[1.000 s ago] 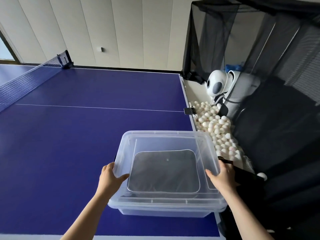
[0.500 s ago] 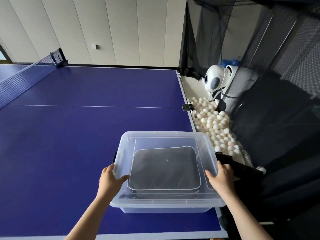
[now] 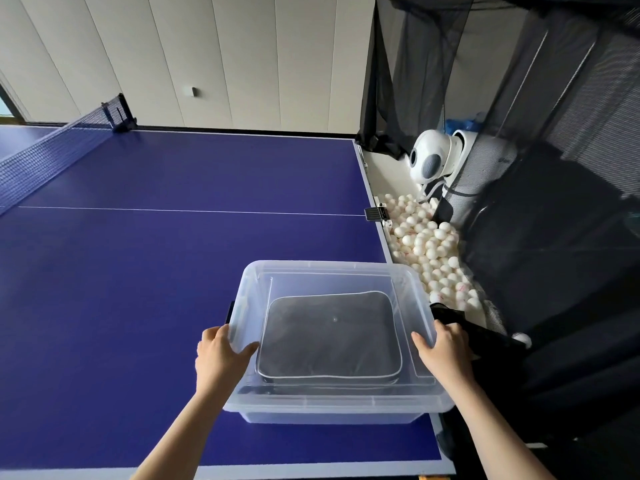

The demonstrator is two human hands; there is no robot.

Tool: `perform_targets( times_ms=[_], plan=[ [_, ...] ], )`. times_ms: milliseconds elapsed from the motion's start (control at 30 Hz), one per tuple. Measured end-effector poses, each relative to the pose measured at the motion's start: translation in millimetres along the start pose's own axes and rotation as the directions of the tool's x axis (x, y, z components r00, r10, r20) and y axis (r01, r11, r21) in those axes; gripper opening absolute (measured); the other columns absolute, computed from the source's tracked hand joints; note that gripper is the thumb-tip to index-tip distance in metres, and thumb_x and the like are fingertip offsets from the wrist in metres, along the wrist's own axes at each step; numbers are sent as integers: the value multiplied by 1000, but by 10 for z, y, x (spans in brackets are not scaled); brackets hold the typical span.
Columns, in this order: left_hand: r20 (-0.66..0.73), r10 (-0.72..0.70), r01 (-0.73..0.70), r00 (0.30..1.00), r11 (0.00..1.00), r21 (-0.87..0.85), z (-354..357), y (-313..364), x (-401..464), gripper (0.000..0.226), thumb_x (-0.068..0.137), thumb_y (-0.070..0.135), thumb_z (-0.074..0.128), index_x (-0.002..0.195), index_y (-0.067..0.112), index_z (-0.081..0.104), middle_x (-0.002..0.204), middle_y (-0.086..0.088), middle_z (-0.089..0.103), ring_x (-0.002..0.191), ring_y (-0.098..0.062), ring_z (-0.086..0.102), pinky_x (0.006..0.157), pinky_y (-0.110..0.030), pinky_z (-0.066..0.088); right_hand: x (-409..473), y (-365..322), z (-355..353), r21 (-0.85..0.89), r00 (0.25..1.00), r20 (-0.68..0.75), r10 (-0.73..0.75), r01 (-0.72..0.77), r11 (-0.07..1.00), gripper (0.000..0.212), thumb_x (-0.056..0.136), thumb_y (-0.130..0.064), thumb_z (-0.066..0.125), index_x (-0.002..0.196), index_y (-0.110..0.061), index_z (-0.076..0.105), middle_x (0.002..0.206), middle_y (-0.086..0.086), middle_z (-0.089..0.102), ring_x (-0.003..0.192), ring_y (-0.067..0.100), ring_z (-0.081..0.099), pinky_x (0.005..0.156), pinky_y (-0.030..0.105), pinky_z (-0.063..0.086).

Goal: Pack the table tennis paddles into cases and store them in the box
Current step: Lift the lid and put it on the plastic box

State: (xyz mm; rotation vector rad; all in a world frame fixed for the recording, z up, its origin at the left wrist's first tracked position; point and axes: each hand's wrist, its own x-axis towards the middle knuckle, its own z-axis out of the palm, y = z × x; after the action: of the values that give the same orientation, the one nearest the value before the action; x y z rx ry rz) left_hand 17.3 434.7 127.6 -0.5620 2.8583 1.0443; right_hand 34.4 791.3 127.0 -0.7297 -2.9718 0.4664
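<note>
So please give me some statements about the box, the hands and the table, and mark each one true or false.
1. The left hand and right hand both hold the box. True.
2. The box is empty. False: a dark case with a light edge lies flat inside.
3. The box stands on the blue table. True, near its right corner.
4. The white balls lie on the table. False: they lie in a tray beside it, on the right.
5. A paddle lies on the table next to the box. False: none is in view.
</note>
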Motion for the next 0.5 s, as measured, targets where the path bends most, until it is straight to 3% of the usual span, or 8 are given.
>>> perform_targets(
  times_ms=[167,267,333,400,433,500],
  plan=[
    [23,-98,96,995,994,45,-79,17,240,103,72,54,76,151,16,22,148,-9,32,135,-32,30,109,-48,27,124,66,-38,208,993,15,119,-120,971,70,80,-41,70,132,0,47,130,27,47,123,43,40,104,46,35],
    [158,-195,208,968,975,-74,-106,-7,411,116,66,51,83,153,16,14,153,-11,26,138,-33,29,110,-50,30,230,79,3,313,976,125,180,-211,926,87,78,-47,71,142,-1,34,140,26,41,130,41,37,108,47,32],
    [274,-239,298,932,933,-200,-126,-38,469,119,65,44,86,154,15,11,151,-11,30,133,-33,38,106,-46,38,265,89,60,400,961,182,205,-264,878,90,78,-46,72,144,-1,29,145,24,38,133,39,36,110,46,31],
    [372,-257,375,892,881,-289,-130,-80,473,114,65,42,87,152,11,21,143,-11,44,122,-31,50,99,-43,44,271,114,134,497,950,219,224,-305,812,90,79,-44,72,145,-2,28,148,19,36,136,35,35,112,44,30],
    [408,-249,391,878,866,-313,-122,-103,461,105,63,43,88,146,8,34,134,-12,54,114,-30,56,96,-43,47,265,126,167,544,944,235,234,-327,773,90,78,-43,73,145,-3,28,149,18,36,136,33,35,112,43,30],
    [416,-217,377,883,857,-352,-96,-133,417,75,58,43,89,117,5,62,106,-12,71,93,-31,67,85,-45,54,260,155,217,607,928,269,259,-372,702,88,77,-42,75,142,-3,33,147,16,40,134,32,39,111,42,33]
  ],
)
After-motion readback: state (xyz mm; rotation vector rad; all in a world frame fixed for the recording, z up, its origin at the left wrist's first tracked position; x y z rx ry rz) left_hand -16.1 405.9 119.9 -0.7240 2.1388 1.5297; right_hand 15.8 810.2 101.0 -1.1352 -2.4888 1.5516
